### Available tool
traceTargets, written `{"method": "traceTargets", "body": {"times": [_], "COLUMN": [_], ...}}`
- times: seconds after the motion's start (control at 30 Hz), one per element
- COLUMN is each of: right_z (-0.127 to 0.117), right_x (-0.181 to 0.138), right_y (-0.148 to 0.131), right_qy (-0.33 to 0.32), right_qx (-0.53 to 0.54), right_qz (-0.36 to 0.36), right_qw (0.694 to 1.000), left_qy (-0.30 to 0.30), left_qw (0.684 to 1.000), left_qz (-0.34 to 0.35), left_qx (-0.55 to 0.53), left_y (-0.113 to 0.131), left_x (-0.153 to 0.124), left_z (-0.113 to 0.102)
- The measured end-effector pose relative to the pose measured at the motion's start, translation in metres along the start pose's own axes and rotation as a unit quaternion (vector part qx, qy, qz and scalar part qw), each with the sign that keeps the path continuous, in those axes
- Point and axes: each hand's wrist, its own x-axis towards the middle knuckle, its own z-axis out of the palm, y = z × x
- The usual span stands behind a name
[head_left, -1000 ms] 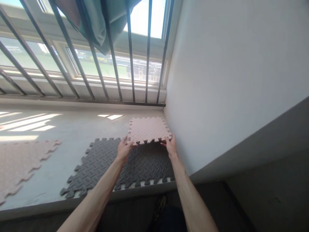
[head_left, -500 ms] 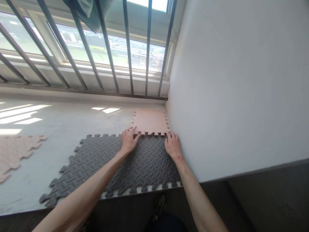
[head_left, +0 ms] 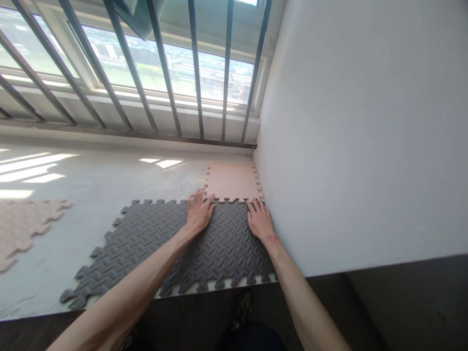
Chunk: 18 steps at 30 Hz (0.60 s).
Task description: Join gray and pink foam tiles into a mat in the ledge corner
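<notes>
A pink foam puzzle mat tile (head_left: 234, 181) lies flat in the far right corner of a raised concrete ledge, against the white wall. Its near toothed edge meets two joined dark grey mat tiles (head_left: 153, 246). My left hand (head_left: 199, 212) rests flat, fingers spread, on the grey mat with fingertips at the pink tile's near left corner. My right hand (head_left: 260, 220) lies flat on the grey mat too, its fingertips at the seam near the wall. Neither hand grips anything.
The concrete ledge (head_left: 91, 190) runs left under a barred window (head_left: 164, 73). More pink mat tiles (head_left: 25, 226) lie at the far left. A white wall (head_left: 358, 136) closes the right side. Below the ledge's front edge is dark floor with my shoe (head_left: 239, 309).
The pink tile, held up by both hands a second ago, now lies flat in the corner. Both hands have let go and rest pressed along its seam with the grey mat.
</notes>
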Motion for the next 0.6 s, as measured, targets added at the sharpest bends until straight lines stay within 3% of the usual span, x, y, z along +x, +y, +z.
{"method": "traceTargets", "body": {"times": [0.13,0.23,0.4,0.5,0.6], "right_z": [0.004,0.007,-0.006,-0.01,0.0], "right_x": [-0.004,-0.003,0.01,0.016,0.012], "right_y": [-0.013,-0.028,-0.044,-0.043,-0.034], "right_qy": [0.024,0.019,0.013,0.021,0.028], "right_qx": [0.019,0.037,0.047,0.023,-0.005], "right_qz": [-0.033,-0.054,-0.021,0.008,0.063], "right_qw": [0.999,0.998,0.999,0.999,0.998], "left_qy": [-0.064,-0.094,-0.113,-0.124,-0.132], "left_qw": [0.992,0.99,0.989,0.989,0.989], "left_qz": [0.106,0.099,0.086,0.071,0.062], "left_qx": [-0.034,-0.04,-0.032,-0.027,-0.023], "left_y": [0.013,0.018,0.023,0.03,0.039], "left_x": [-0.012,-0.016,-0.016,-0.015,-0.014], "left_z": [0.005,0.007,0.003,0.001,0.001]}}
